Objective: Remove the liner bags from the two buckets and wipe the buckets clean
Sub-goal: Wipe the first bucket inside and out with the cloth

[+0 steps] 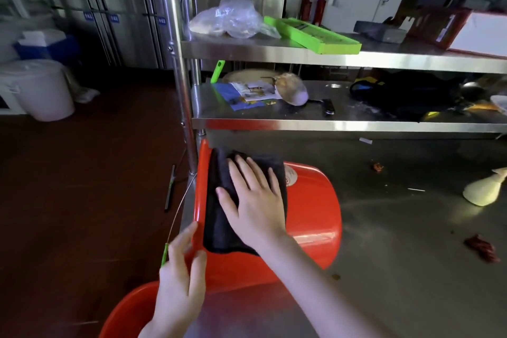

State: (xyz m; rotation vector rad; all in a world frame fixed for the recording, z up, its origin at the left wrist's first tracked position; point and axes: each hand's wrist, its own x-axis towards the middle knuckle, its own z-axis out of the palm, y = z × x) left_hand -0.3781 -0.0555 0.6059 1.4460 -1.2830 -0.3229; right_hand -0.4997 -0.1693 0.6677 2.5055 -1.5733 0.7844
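Pressing my flat right hand (252,200) on the soft dark cloth (219,217), I judge the red bucket (310,214) light and slippery, so my left hand (178,271) steadies its stiff rim, fingers straight.

Red bucket (310,214) lying on its side on the steel worktop (411,255), mouth to the left. Right grip (255,200) presses a dark cloth (219,214) flat against its wall. Left grip (181,277), fingers straight, touches the rim. Second red bucket (129,313) at lower left.
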